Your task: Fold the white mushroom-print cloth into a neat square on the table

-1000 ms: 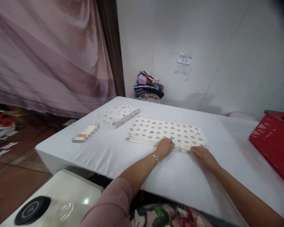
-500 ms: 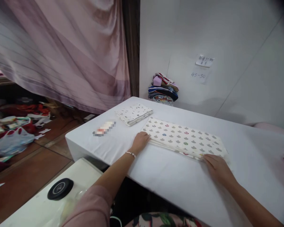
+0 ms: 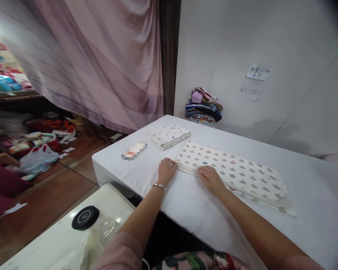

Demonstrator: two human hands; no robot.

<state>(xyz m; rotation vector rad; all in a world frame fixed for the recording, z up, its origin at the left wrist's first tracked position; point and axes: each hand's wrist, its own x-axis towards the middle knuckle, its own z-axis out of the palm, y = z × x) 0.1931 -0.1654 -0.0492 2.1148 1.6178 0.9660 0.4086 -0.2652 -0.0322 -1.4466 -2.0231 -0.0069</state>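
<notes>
A long folded white cloth [image 3: 242, 172] printed with grey shapes and a few coloured ones lies on the white table [image 3: 307, 180]. My left hand [image 3: 167, 170] is closed at its left end, with the fingertips on the corner of the layers. Along the near edge, a short way to the right, my right hand [image 3: 210, 179] pinches the cloth with curled fingers. Behind my left hand rests a smaller folded cloth [image 3: 170, 135] with a fine dark print. Neither hand touches it.
A small blurred object [image 3: 134, 151] lies on the table's left part. A pile of folded fabrics [image 3: 204, 107] stands by the wall. At the lower left, a white surface [image 3: 59, 243] holds a round black object [image 3: 85, 218]. Plastic bags [image 3: 38, 159] lie on the floor.
My right hand has slid left along the near edge of the cloth, closer to my left hand. My left hand stays at the left end. The camera view has turned slightly left.
</notes>
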